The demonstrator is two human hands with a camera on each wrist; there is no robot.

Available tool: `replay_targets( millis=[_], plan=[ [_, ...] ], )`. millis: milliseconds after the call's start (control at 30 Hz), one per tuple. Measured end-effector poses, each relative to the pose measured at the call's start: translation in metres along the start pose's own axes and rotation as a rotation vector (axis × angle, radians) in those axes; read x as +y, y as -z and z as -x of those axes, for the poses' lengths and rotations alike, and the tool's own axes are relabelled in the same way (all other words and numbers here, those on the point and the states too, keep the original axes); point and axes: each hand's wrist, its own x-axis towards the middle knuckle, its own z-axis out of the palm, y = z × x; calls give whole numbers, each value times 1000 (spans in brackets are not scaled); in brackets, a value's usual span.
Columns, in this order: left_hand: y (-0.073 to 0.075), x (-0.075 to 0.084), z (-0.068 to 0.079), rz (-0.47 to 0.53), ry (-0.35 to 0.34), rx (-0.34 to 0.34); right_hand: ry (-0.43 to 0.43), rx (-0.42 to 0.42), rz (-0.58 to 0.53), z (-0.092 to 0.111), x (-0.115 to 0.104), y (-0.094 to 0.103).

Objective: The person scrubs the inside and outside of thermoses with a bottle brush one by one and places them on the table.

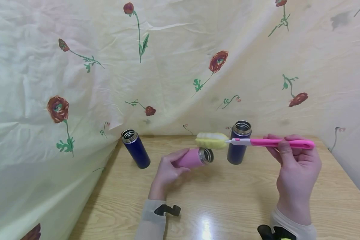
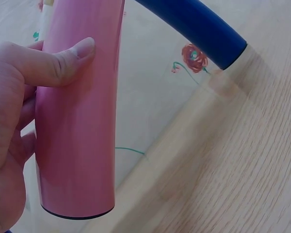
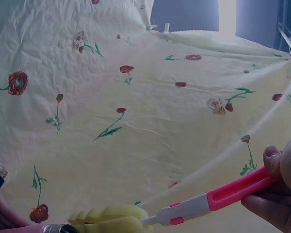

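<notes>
Brush [image 1: 252, 142] in your right hand [image 1: 298, 163], pink bottle [image 1: 190, 158] in your left hand [image 1: 169, 170]: both your grips are taken up. You curl your left thumb and fingers round the bottle's side, back from its steel mouth [image 1: 206, 155], probably to leave the opening free. It is tilted over, mouth facing right, towards the brush side. You grip the brush by its pink handle [image 1: 264, 142], which seems chosen to leave the yellow sponge head [image 1: 211, 141] clear of your fingers. That head is outside the mouth, near the rim; whether they touch cannot be told. Left blue bottle [image 1: 136, 150] and right blue bottle [image 1: 236, 154] stand open on the table [image 1: 228, 200], well apart, likely giving you room between them.
</notes>
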Motion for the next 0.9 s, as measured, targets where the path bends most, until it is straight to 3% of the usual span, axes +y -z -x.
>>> replay_targets(
  millis=[200, 533, 900],
  plan=[
    [0, 1, -1, 19, -21, 20, 3, 39, 63, -1, -1, -1],
    [1, 2, -1, 66, 0, 59, 33, 55, 53, -3, -2, 0],
    [-2, 5, -2, 24, 31, 173, 9, 35, 195, -2, -5, 0]
  ],
)
